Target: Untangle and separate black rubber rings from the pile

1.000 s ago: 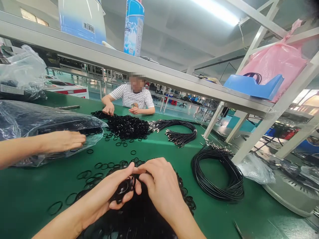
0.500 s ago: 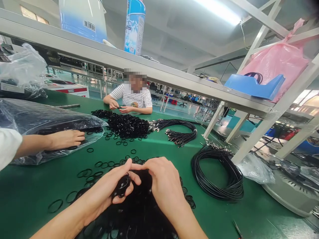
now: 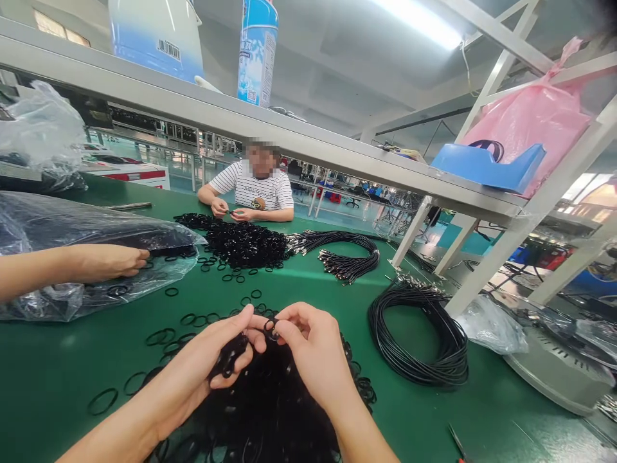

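Observation:
My left hand (image 3: 212,360) is closed around a small stack of black rubber rings (image 3: 230,357). My right hand (image 3: 311,350) pinches a single black ring (image 3: 270,328) between thumb and forefinger, right against my left fingertips. Both hands hover over a big heap of black rings (image 3: 270,411) on the green table (image 3: 58,360). Loose rings (image 3: 161,337) lie scattered to the left of the heap.
A co-worker's hand (image 3: 103,260) rests on a clear plastic bag (image 3: 72,231) at left. Another person in a striped shirt (image 3: 255,186) sits across by a second ring pile (image 3: 241,243). Coiled black cables (image 3: 419,334) lie at right. A shelf (image 3: 270,135) spans overhead.
My right hand has lifted slightly and now pinches one ring at my left fingertips. The co-worker's hand at left has drawn back toward the left.

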A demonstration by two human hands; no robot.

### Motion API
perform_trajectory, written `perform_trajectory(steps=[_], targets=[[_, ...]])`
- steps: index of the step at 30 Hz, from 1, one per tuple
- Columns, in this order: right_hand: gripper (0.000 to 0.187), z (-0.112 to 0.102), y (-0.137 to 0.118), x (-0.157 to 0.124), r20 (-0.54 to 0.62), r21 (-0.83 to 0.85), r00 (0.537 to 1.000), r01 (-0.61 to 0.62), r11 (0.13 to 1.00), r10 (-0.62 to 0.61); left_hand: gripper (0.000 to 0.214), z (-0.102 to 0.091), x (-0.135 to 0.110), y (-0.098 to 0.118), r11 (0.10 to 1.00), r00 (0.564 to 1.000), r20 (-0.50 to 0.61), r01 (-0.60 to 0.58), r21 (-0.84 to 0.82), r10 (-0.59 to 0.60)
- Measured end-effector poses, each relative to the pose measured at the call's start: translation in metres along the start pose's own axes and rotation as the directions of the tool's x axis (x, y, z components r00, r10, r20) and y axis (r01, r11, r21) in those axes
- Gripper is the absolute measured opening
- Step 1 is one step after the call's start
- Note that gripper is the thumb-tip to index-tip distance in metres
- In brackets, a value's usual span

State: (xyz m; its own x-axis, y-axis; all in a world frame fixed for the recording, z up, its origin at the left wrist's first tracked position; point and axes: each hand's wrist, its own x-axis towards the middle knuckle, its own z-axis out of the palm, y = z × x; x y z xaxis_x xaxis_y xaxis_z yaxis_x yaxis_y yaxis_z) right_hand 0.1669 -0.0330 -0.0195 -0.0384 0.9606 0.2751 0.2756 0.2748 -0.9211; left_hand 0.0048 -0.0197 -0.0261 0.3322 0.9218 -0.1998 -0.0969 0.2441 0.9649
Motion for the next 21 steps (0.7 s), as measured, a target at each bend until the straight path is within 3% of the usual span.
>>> perform_trajectory(steps=[5, 9, 14, 21], targets=[[0.015, 0.001, 0.002, 0.001, -0.002, -0.03, 1.0, 0.025, 0.999, -0.025, 0.035, -0.003, 0.001, -0.004, 0.978, 0.999, -0.012, -0.041, 0.206, 0.045], [0.017, -0.002, -0.002, -0.001, -0.033, -0.131, 0.997, 0.066, 0.989, -0.071, 0.034, -0.006, 0.004, -0.009, 0.988, 0.999, 0.017, -0.044, 0.147, 0.042], [0.007, -0.004, -0.008, -0.004, 0.031, -0.266, 0.982, 0.188, 0.945, -0.186, 0.036, -0.007, 0.006, -0.008, 0.992, 0.998, 0.026, -0.063, 0.105, 0.06], [0.016, 0.0, -0.002, -0.002, 0.049, -0.209, 0.989, 0.146, 0.967, -0.138, 0.038, -0.004, 0.003, -0.011, 0.988, 0.996, 0.066, -0.066, 0.14, 0.057]])
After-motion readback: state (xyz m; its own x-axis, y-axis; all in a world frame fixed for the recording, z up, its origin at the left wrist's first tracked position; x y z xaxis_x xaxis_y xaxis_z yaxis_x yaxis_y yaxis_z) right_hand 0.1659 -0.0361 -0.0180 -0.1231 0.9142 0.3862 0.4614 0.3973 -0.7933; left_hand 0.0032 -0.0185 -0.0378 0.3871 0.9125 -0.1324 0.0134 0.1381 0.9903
